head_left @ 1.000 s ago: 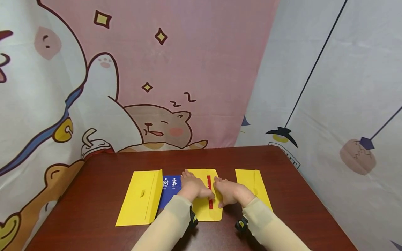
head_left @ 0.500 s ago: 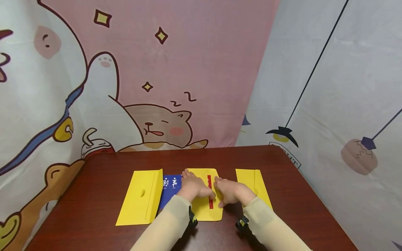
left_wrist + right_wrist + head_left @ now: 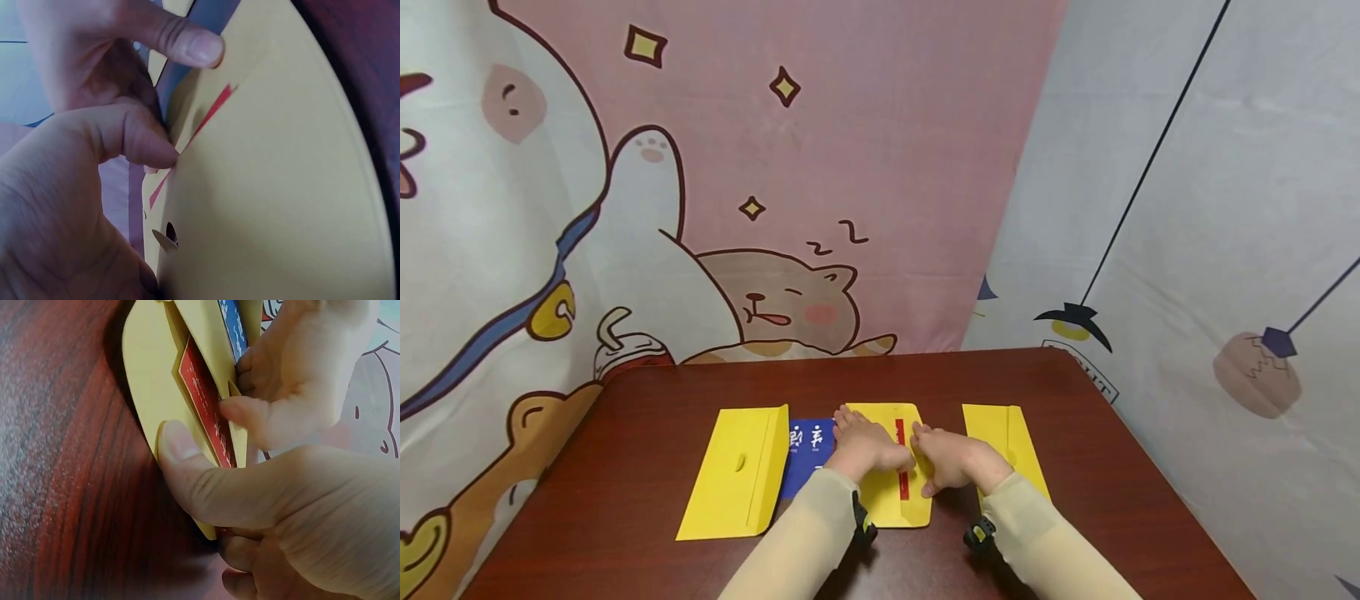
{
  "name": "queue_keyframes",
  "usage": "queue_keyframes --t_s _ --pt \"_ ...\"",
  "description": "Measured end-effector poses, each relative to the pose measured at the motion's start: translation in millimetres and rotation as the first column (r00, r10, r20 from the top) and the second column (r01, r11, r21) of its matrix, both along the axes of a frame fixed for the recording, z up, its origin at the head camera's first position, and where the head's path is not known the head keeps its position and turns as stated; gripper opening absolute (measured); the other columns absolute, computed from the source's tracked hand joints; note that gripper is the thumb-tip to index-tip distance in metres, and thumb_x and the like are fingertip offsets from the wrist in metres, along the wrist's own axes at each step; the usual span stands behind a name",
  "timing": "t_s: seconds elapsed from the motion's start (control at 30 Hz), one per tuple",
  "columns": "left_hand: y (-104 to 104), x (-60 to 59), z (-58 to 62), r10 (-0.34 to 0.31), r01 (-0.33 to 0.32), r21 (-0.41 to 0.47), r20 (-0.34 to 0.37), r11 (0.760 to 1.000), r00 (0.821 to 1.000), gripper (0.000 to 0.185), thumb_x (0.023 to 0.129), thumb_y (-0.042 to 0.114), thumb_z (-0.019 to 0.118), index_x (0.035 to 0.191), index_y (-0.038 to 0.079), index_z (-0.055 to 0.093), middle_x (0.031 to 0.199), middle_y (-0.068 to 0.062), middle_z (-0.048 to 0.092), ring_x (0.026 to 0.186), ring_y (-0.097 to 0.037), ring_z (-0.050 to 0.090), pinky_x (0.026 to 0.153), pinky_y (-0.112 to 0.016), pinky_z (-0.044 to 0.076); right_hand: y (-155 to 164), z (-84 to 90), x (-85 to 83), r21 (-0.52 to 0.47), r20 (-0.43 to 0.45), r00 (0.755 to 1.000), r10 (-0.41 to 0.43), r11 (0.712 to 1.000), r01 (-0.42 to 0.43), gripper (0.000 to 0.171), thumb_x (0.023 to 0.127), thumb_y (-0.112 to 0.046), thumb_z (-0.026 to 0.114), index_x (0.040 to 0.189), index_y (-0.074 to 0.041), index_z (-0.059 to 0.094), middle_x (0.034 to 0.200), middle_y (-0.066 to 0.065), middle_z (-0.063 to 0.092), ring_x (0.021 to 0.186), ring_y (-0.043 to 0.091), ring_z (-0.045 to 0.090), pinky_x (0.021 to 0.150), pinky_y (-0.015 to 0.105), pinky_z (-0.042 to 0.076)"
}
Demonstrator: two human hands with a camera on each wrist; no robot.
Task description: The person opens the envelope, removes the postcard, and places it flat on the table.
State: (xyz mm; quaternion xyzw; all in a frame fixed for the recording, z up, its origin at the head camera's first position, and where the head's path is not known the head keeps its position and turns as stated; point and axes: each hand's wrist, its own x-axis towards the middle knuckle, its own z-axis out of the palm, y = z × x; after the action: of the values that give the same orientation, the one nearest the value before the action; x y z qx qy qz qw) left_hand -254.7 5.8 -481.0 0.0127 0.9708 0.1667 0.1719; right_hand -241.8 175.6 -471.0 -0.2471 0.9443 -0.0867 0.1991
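Observation:
A yellow paper envelope (image 3: 887, 508) lies in the middle of the table with its flap on the right. A red card (image 3: 201, 394) with pale lettering shows in its mouth, mostly hidden inside the pocket. My left hand (image 3: 863, 443) grips the pocket side, its thumb at the mouth's edge beside the red card. With thumb above and fingers below, my right hand (image 3: 953, 457) pinches the flap edge. A blue booklet (image 3: 805, 454) with white lettering lies left of this envelope, partly covered by my left forearm.
Another yellow envelope (image 3: 722, 475) lies at the left, beside the blue booklet. A third yellow envelope (image 3: 1000, 423) sits at the right, partly hidden by my right arm. The dark red wooden table (image 3: 1097, 500) backs onto a cartoon-printed curtain (image 3: 880, 167).

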Motion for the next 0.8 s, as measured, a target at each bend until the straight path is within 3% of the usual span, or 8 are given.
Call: queue_keyframes --t_s 0.4,0.6,0.8 --pt "-17 -4.8 2.7 -0.053 0.050 0.134 0.022 0.990 0.998 0.112 0.077 0.056 0.074 0.158 -0.012 0.035 0.168 -0.037 0.014 0.156 -0.056 0.005 0.125 -0.061 0.015 8 -1.0 -0.6 -0.066 0.037 0.999 -0.028 0.997 0.031 0.092 0.083 -0.028 0.090 0.158 0.002 0.045 0.171 0.018 0.028 0.153 0.043 0.032 0.122 0.054 0.031" --pt "-19 -5.0 0.9 -0.054 0.051 0.147 0.011 0.988 0.999 0.111 0.079 0.056 0.074 0.158 -0.011 0.035 0.168 -0.036 0.016 0.156 -0.055 0.007 0.125 -0.062 0.013 12 -4.7 -1.7 -0.103 0.053 0.998 -0.034 0.994 0.040 0.085 0.084 -0.030 0.090 0.155 -0.003 0.053 0.172 0.013 0.028 0.154 0.044 0.030 0.122 0.057 0.029" --pt "-19 -3.7 -0.1 -0.052 0.053 0.131 -0.008 0.990 0.999 0.109 0.080 0.058 0.072 0.157 -0.011 0.037 0.167 -0.036 0.019 0.156 -0.055 0.008 0.125 -0.060 0.016 15 -7.9 -3.6 -0.146 0.032 0.999 -0.031 0.989 0.035 0.083 0.090 -0.046 0.082 0.154 -0.003 0.053 0.168 0.015 0.035 0.153 0.044 0.033 0.122 0.057 0.028"
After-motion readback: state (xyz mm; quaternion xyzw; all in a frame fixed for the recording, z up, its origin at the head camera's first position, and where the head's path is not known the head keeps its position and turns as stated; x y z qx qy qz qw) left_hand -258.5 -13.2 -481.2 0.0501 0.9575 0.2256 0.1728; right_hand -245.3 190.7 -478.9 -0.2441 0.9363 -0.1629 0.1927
